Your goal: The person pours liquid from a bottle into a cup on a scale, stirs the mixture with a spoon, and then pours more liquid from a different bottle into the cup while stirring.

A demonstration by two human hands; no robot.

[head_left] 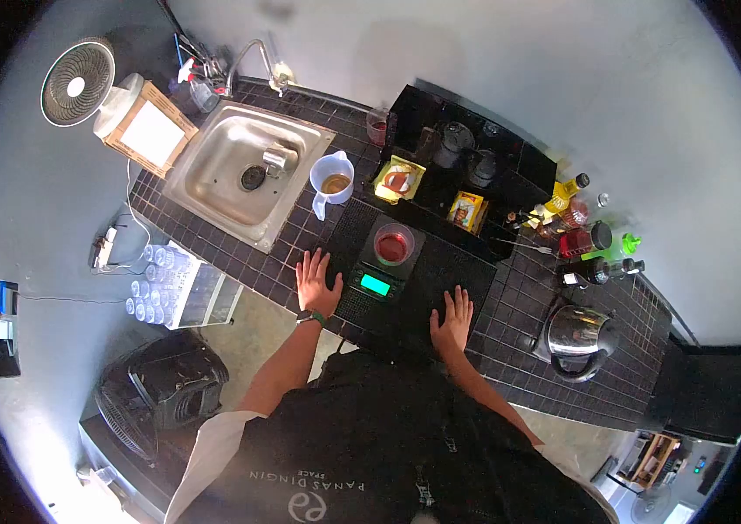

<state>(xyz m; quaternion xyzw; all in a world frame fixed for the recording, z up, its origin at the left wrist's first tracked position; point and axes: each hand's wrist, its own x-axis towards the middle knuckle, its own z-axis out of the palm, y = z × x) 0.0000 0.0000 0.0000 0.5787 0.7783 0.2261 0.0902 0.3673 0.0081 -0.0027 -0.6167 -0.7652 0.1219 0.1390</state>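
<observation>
Both hands, left hand and right hand, lie flat and empty on the surface, with a cup of red drink on the scale at twelve o'clock.

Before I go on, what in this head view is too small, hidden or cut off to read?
Head view only:
- Scale: display lit, digits too small to read.
- Cup on the scale: reddish contents, level unclear from above.
- Yellow packets: print too small.
- Bottles: crowded, labels blurred by lens distortion.
- Left hand and right hand: flat on the counter, undersides hidden.
- Person's lower body: cut off by the frame's edge.
</observation>
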